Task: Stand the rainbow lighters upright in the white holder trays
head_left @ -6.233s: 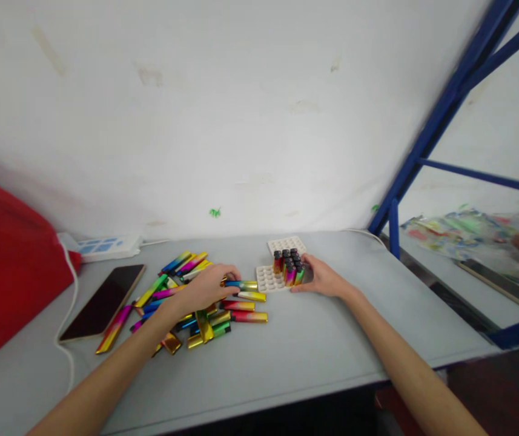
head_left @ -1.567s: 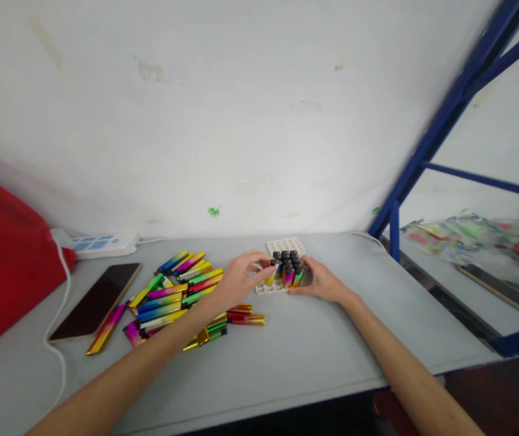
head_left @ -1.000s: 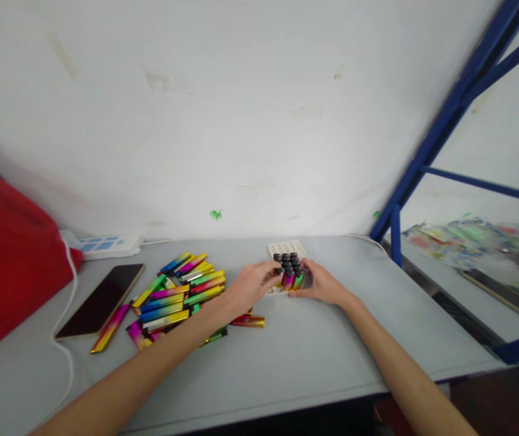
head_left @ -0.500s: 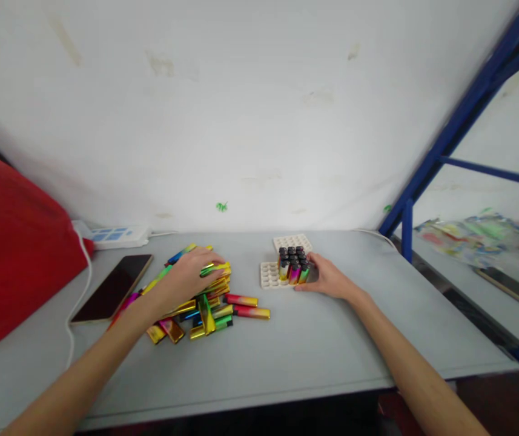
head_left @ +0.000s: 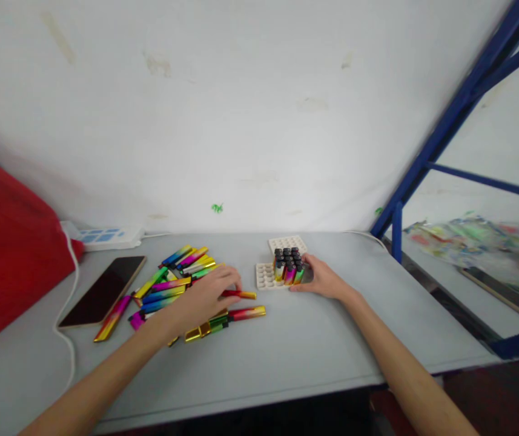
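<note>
Pile of glossy rainbow-metallic lighters at left, partly hidden under curled left hand, grip impossible to tell, upright black-topped lighters farther right in white socketed tray, beside finger-spread right hand.

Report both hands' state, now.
Left hand: at a red-and-gold lighter; whether gripped cannot be told.
Right hand: part open, curved beside the upright lighters.
</note>
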`<state>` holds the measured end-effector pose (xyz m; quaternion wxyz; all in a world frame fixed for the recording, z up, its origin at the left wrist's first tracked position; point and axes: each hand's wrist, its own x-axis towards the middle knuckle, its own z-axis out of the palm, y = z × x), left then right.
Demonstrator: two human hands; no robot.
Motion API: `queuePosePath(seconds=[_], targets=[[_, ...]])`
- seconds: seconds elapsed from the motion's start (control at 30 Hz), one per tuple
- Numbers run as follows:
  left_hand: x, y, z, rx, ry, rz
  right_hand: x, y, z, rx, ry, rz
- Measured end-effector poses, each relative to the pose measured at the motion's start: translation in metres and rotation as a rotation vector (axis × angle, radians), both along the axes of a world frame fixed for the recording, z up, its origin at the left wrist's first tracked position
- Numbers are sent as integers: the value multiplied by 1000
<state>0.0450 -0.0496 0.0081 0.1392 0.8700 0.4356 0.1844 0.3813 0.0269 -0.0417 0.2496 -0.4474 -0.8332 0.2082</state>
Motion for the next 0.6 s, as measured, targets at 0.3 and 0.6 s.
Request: queuePosePath(seconds=[0.3, 0.6], targets=[[24, 19, 28, -389, -757, 172, 0, 0, -2, -12, 17, -3], [50, 16, -6, -805, -1199, 19, 1, -1, 2, -24, 8, -7]])
